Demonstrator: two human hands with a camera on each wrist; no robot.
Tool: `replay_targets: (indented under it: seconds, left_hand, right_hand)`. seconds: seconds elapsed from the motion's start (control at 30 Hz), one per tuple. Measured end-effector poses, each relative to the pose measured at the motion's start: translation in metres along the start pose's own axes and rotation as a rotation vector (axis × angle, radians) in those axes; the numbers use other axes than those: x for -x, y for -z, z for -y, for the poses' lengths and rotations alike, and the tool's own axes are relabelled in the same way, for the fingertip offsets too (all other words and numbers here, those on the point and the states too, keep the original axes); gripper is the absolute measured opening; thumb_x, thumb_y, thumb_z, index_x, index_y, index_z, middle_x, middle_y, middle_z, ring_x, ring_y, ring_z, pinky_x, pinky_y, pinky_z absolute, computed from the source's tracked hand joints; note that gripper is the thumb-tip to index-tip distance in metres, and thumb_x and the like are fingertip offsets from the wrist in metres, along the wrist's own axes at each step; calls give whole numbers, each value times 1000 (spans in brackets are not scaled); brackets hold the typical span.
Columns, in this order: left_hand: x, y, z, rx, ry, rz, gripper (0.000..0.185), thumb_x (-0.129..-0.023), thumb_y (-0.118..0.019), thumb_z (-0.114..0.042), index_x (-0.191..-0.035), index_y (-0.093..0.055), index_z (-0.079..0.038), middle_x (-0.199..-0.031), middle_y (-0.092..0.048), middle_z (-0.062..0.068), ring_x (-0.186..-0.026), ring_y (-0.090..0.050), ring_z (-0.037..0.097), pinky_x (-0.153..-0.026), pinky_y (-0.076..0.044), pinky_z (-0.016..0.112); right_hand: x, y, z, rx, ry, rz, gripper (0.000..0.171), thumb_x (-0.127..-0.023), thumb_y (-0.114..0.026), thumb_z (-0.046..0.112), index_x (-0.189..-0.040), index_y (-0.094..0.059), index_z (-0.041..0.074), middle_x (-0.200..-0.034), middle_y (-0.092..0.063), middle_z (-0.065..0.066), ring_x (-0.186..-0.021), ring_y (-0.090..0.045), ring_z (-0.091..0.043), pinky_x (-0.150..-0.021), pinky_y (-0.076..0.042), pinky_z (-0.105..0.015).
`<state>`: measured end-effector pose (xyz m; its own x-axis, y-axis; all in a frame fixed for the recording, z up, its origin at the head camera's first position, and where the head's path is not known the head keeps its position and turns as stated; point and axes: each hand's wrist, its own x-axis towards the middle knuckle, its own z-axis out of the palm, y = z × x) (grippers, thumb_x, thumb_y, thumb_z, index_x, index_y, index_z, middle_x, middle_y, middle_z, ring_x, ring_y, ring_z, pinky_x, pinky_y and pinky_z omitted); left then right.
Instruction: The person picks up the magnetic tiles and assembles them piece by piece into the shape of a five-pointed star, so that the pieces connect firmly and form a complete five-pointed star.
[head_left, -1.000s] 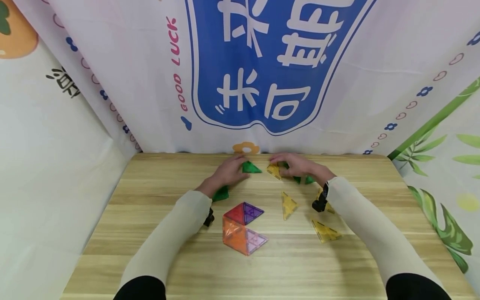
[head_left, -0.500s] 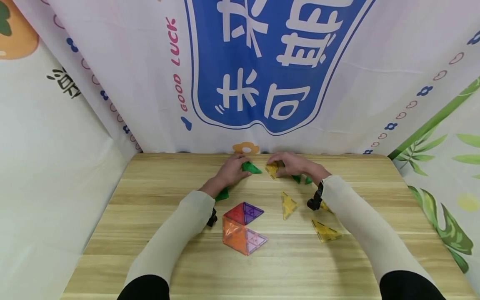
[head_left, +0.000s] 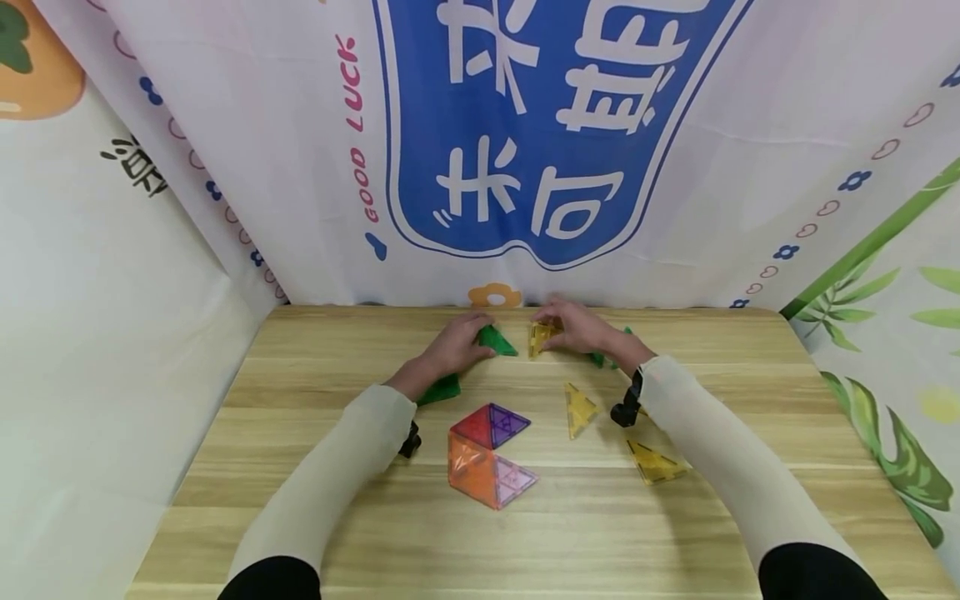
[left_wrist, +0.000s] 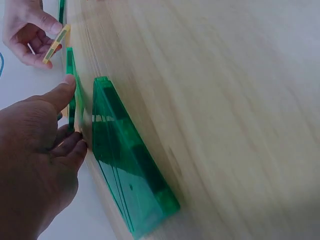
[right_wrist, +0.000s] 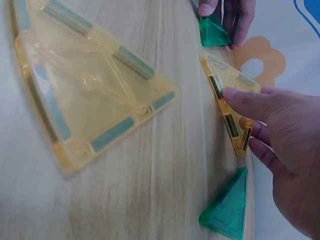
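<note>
My left hand (head_left: 453,348) pinches a green triangle tile (head_left: 496,341) at the far edge of the surface (head_left: 315,467), close to the curtain. My thumb is on one face and my fingers are curled behind it, so the tile stands tipped up on its edge. I think I hold it like that so its side can meet another tile.

My right hand (head_left: 577,327) pinches a yellow triangle tile (head_left: 538,337) the same way, tipped up on its edge. The two tiles are near each other, with a small gap between them. Both my arms reach far forward, and my hands point in toward each other.

A second green tile (head_left: 441,389) lies by my left wrist. Another green tile (head_left: 597,358) peeks out by my right wrist. Closer to me, a flat shape made of red, purple, orange and pink tiles (head_left: 489,454) is stuck together. Two more yellow tiles (head_left: 578,408) lie flat to its right, well apart from it.
</note>
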<state>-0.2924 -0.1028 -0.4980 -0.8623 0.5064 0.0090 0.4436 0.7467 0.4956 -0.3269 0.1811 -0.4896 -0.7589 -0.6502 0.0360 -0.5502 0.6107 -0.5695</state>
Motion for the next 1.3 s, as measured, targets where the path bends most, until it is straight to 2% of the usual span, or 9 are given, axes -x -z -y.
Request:
replay_targets:
  seconds: [0.13,0.33,0.47,0.57,0.7,0.97,1.3]
  left_hand:
    - [6,3,1,23,-21,18,65,-97,-81,-22,-151,-53,2,-155,-54,20,-146,-49,36,-122,-40,46]
    - [16,5,4,59,-75,49,69,-95,-82,-23,-153,-52,2,-155,-55,19,-144,-51,35,-120,-42,47]
    - [24,6,4,75,-115,66,70,-96,-82,-23,-154,-51,2,-155,-55,20,-144,-51,35,-120,-42,48]
    - [30,7,3,92,-117,83,73,-95,-82,-23,-155,-49,2,-156,-53,19,-146,-50,34,-121,-41,47]
    - [36,8,4,104,-110,111,76,-96,-82,-24,-158,-46,0,-158,-52,17,-148,-48,32,-122,-40,46]
    - [43,8,4,139,-112,148,78,-97,-80,-25,-161,-42,-3,-161,-49,16,-150,-45,31,-123,-38,45]
    - [42,4,4,111,-117,173,79,-95,-82,-24,-160,-43,-1,-160,-49,17,-149,-47,31,-121,-40,45]
  right_hand:
    - [1,0,1,-42,-23,-36,38,-90,-85,6,-126,-72,0,-114,-70,-13,-105,-66,-29,-93,-56,-45]
    - [4,1,7,-135,-60,-50,23,-92,-80,1,-114,-74,2,-103,-73,-10,-95,-67,-23,-86,-57,-39]
    - [8,0,12,-233,-82,-69,26,-94,-77,-1,-120,-72,-1,-104,-72,-11,-94,-67,-22,-83,-57,-32]
    - [10,-2,18,-302,-96,-102,34,-95,-77,-1,-128,-70,-4,-107,-72,-14,-95,-68,-23,-81,-56,-28]
    - [15,-7,28,-375,-144,-162,35,-94,-78,0,-128,-72,-2,-106,-71,-15,-94,-67,-24,-78,-56,-27]
    - [24,-28,50,-626,-312,-160,34,-96,-76,2,-129,-69,0,-102,-61,-12,-91,-72,-24,-77,-64,-37]
    - [29,-61,66,-686,-413,-230,30,-91,-78,-5,-119,-69,-5,-89,-60,-8,-72,-73,-19,-71,-65,-35]
